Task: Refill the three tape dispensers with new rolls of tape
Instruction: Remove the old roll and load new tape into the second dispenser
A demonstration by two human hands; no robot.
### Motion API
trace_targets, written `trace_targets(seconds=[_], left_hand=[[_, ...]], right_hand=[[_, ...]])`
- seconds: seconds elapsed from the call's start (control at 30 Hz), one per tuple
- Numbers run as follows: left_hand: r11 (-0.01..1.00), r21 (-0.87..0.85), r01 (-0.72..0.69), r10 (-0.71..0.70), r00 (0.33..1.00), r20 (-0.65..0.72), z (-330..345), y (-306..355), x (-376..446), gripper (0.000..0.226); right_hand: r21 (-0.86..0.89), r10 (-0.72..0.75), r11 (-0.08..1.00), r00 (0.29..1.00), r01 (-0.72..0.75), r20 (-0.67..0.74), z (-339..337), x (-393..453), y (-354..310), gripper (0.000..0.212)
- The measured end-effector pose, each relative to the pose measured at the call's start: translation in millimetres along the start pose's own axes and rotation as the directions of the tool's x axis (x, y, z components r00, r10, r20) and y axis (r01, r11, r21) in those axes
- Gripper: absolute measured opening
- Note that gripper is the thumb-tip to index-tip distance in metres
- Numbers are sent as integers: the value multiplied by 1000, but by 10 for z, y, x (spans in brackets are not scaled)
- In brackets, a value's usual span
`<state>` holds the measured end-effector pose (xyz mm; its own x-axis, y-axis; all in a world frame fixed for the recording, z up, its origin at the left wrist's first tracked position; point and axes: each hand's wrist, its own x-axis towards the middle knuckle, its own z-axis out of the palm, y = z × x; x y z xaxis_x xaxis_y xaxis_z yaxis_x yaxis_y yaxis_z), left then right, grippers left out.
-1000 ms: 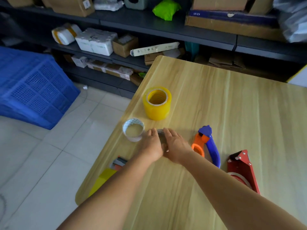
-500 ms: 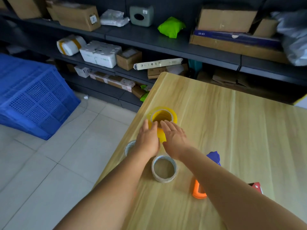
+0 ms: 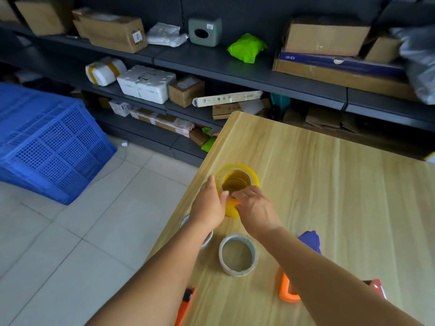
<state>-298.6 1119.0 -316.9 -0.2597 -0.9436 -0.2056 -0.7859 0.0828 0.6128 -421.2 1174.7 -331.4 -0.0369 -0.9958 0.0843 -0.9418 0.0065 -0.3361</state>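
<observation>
A tall stack of yellow tape rolls (image 3: pixel 244 171) stands near the table's left edge. My left hand (image 3: pixel 208 205) cups its left side, with the thumb on the near rim. My right hand (image 3: pixel 255 209) grips the near rim, fingertips curled at the core. Closer to me lies a thin, nearly empty roll (image 3: pixel 237 255), flat on the wood. A white roll (image 3: pixel 208 240) shows partly under my left forearm. My right arm covers most of the blue-and-orange dispenser (image 3: pixel 288 294) and the red dispenser (image 3: pixel 376 287).
An orange utility knife (image 3: pixel 186 302) lies at the wooden table's (image 3: pixel 341 196) near left edge. Dark shelves (image 3: pixel 235 67) with boxes and parcels run behind the table. A blue plastic crate (image 3: pixel 47 142) leans on the tiled floor to the left.
Both hands left the thin roll by the dispensers and moved forward onto the yellow stack. The view tilted up, so the dispensers slid toward the bottom edge.
</observation>
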Motion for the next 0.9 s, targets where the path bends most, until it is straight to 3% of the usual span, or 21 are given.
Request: trace_targets(seconds=[0.13,0.27,0.37,0.6,0.7,0.77,0.9], left_hand=[[994,-47,97,-94,994,59,27,52,-40,63],[972,-138,188,-168,975,142,69,84,-103,65],[950,-224,216,-196,975,109,68,109,-125,64],[833,-516,201,-201,978,55,-40,211,-65,61],[819,-558,132,-137,990,34,-55,235,-120,61],[808,-581,96,-90,995,40,-50,247,-164,63],[795,-604,45,-16,998,54,-10,262,-236,62]], right_hand=[[35,5,999,998,-3,-57,-69,-155,13,28],[29,1,1000,1000,-2,11,-61,-256,56,33],[56,38,998,999,-38,7,-38,-299,43,33],[222,100,973,982,-64,-157,-226,-277,-27,38],[361,268,916,937,-176,-224,-360,-257,-50,73],[501,414,816,896,-287,-162,-464,-215,-17,84],[553,546,721,833,-418,-82,-623,-223,178,54]])
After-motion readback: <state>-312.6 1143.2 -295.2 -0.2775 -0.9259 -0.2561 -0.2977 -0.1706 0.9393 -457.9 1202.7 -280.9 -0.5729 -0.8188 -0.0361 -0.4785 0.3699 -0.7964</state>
